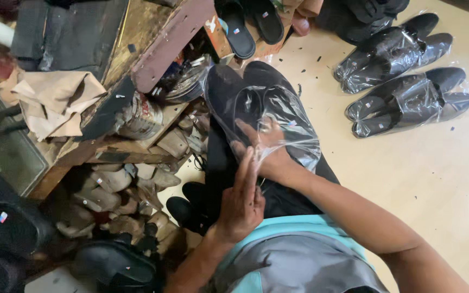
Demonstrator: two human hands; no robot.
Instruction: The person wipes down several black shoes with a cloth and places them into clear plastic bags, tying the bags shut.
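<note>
- Head view: bagging is under way. The right hand [267, 149] pinches the clear bag [289, 122] around dark shoes [245, 92] on the lap, mid-scene.
- The left hand [242, 201], fingers together and flat, presses the bag's near edge.
- Next, I judge, the mouth needs closing; bagged pairs [403, 76] lie far right on the floor.

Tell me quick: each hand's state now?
Left hand: open, fingers flat against the clear plastic bag.
Right hand: gripping that bag holding black shoes.
</note>
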